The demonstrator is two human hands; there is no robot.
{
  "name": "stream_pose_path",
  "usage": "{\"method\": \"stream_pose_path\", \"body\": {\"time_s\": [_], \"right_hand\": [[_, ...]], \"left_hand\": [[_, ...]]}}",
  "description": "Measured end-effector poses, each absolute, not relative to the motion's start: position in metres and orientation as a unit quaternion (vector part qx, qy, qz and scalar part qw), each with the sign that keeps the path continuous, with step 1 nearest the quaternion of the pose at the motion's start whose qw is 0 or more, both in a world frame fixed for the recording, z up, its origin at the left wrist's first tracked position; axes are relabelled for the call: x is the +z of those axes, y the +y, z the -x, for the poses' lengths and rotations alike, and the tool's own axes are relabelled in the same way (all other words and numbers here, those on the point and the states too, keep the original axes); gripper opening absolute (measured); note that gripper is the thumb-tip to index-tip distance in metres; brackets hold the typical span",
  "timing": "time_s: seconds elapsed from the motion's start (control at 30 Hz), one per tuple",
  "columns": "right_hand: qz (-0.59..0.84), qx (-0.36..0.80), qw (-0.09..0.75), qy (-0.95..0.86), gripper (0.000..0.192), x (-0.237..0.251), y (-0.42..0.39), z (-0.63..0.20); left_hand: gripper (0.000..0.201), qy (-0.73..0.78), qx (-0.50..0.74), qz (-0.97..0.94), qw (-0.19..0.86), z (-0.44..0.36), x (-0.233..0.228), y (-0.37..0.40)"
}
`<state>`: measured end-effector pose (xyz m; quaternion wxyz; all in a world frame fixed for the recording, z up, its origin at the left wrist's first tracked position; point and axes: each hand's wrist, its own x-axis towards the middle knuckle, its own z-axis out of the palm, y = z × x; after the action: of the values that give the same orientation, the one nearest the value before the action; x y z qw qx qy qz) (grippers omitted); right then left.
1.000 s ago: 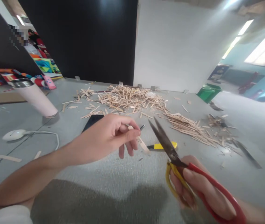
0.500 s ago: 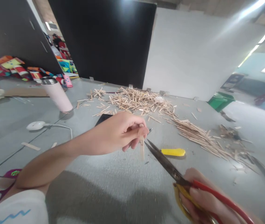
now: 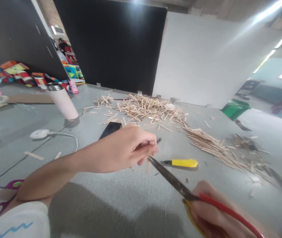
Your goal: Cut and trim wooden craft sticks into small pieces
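Wooden stick (image 3: 147, 164), pinched between the fingertips of the left hand (image 3: 123, 150) at frame centre, is now met by the scissors (image 3: 172, 179), whose blades, spread wide a second ago, have been closed almost flat just under the fingers. Red handles are gripped in the closed right hand (image 3: 214, 216) at lower right. A cut seems made or under way; the blurred stick leaves that uncertain.

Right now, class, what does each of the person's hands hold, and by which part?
The left hand pinches a small wooden stick by its upper end. The right hand holds the scissors by the red and yellow handles, blades at the stick.
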<state>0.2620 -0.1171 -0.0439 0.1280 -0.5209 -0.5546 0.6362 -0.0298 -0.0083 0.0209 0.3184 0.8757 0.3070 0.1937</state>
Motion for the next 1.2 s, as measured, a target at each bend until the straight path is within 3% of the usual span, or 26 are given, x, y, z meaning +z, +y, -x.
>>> {"method": "stream_pose_path", "body": {"time_s": [0.27, 0.63, 0.93, 1.2], "right_hand": [[0.590, 0.546, 0.139, -0.578, 0.063, -0.043, -0.126, -0.264], [0.571, 0.565, 0.043, -0.593, 0.078, -0.028, -0.111, -0.245], [0.522, 0.612, 0.124, -0.581, 0.072, -0.038, -0.118, -0.260], [0.483, 0.622, 0.124, -0.604, 0.074, -0.049, -0.117, -0.262]], "left_hand": [[0.034, 0.285, 0.164, -0.891, 0.314, 0.030, 0.022, -0.008], [0.041, 0.295, 0.140, -0.898, 0.295, 0.024, 0.016, -0.001], [0.037, 0.333, 0.176, -0.854, 0.358, 0.029, 0.023, 0.004], [0.041, 0.347, 0.180, -0.857, 0.336, 0.029, 0.019, 0.000]]}}
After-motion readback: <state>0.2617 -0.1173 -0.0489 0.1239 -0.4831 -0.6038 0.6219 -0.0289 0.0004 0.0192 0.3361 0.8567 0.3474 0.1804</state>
